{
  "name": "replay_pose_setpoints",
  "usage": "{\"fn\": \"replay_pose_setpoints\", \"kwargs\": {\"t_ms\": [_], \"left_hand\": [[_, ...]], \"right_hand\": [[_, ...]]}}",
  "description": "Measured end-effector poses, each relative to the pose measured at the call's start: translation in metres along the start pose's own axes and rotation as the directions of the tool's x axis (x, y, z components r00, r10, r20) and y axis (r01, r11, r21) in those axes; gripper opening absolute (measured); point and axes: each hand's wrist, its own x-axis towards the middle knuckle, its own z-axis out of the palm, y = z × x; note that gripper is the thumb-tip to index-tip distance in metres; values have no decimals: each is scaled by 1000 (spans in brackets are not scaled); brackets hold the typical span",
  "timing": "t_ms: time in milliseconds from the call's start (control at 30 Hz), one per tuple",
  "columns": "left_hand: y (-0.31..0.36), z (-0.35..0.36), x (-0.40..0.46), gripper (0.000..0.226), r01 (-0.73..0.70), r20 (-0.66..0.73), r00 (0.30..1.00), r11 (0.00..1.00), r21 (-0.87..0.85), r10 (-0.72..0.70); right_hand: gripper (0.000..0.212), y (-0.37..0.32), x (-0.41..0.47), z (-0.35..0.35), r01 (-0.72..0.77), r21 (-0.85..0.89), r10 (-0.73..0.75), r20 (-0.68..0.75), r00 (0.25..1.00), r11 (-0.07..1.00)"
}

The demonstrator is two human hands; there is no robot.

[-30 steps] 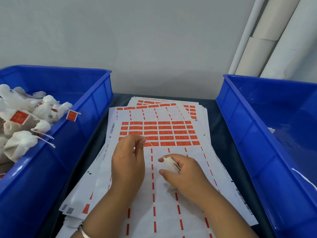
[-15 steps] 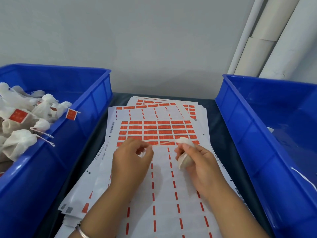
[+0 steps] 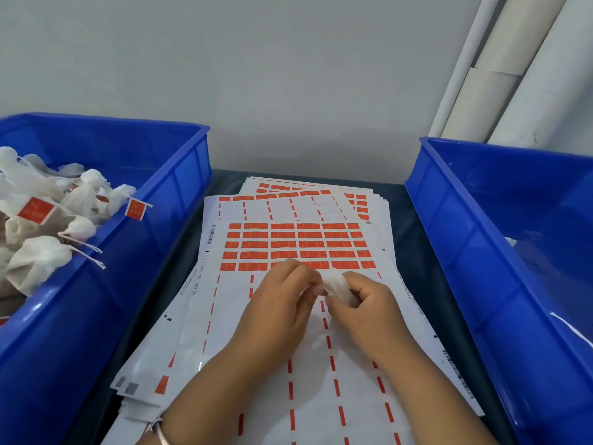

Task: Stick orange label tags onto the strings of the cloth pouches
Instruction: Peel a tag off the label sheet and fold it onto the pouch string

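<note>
A: Head view. We begin at the grip. The right hand curls its fingers round one white cloth pouch and holds it just above the top label sheet. The left hand meets it, fingertips together at the pouch's near-left edge.

B: Do we confirm what the left hand pinches?

A: We cannot. Its fingertips are closed on something at the pouch, most likely the string or a tag, but the item is too small to resolve. No string is visible at the grip.

B: Location of the label stock?

A: Directly beyond the grip, touching range: the remaining orange labels fill five rows on the top sheet. Toward us from the grip, the sheet shows only bare backing with red dashes, so we judge those rows already used. More sheets lie beneath.

B: Finished work?

A: Well to the left of the grip, the left blue bin holds a heap of pouches. At least two carry an orange tag; some strings there show none.

B: And right of the grip?

A: The right blue bin; its visible interior is nearly bare. We judge the task as mid-run: one pouch in hand, its tag not yet confirmed attached.
</note>
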Motion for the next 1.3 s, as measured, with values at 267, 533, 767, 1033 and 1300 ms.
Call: {"fn": "replay_pose_setpoints", "kwargs": {"t_ms": [267, 533, 767, 1033, 1300], "left_hand": [[-5, 5, 0, 16, 136, -23, 989, 969, -205, -144], [-2, 4, 4, 11, 308, 27, 944, 852, -424, -328], [0, 1, 7, 14, 447, 99, 870, 691, -568, -482], [1, 3, 9, 17, 531, 173, 832, 664, -527, -527], [2, 7, 8, 12, 496, 117, 841, 669, -553, -528]], "right_hand": [[21, 1, -3, -1, 105, -18, -96, 269, 958, 994], [16, 1, -5, 5, 141, -35, -135, 134, 982, 989], [23, -1, -5, 4, 119, 88, -122, 35, 992, 989], [7, -1, 0, 3, 65, 174, -62, -25, 998, 983], [9, 2, 0, 2, -7, 233, 22, -62, 998, 972]]}}
